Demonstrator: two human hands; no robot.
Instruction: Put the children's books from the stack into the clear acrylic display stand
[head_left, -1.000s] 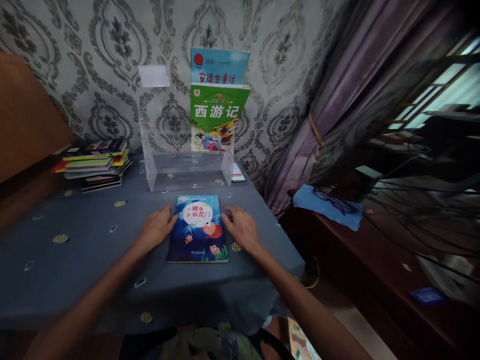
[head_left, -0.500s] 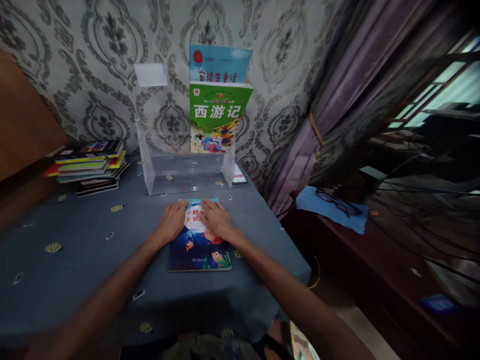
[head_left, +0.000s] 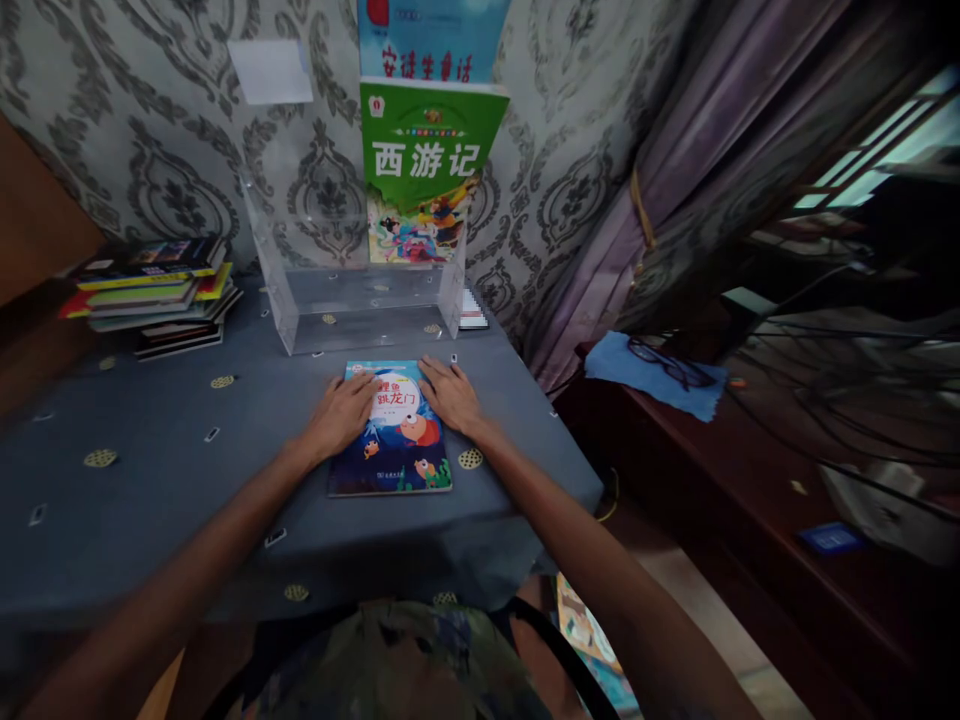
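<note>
A blue picture book point(head_left: 397, 455) with red fish on its cover lies flat and closed on the table, near its front edge. My left hand point(head_left: 346, 412) rests on the book's left side, fingers stretched over the upper cover. Along the upper right edge lies my right hand point(head_left: 450, 397), flat with its fingers extended, partly on the book. Behind the book stands a clear acrylic rack point(head_left: 352, 330). A green book point(head_left: 431, 170) is propped upright in it, with a light-blue book point(head_left: 435, 35) above and behind.
A stack of books point(head_left: 161, 290) sits at the table's left. The patterned cloth point(head_left: 187, 490) covers the table. To the right, a dark red desk point(head_left: 720, 500) holds glasses point(head_left: 671, 362) on a blue cloth point(head_left: 622, 370), plus cables. A purple curtain point(head_left: 600, 270) hangs between.
My right hand has slid right, from the middle of the cover to its right edge, uncovering more of the title. The view has tilted down; the left hand remains on the book.
</note>
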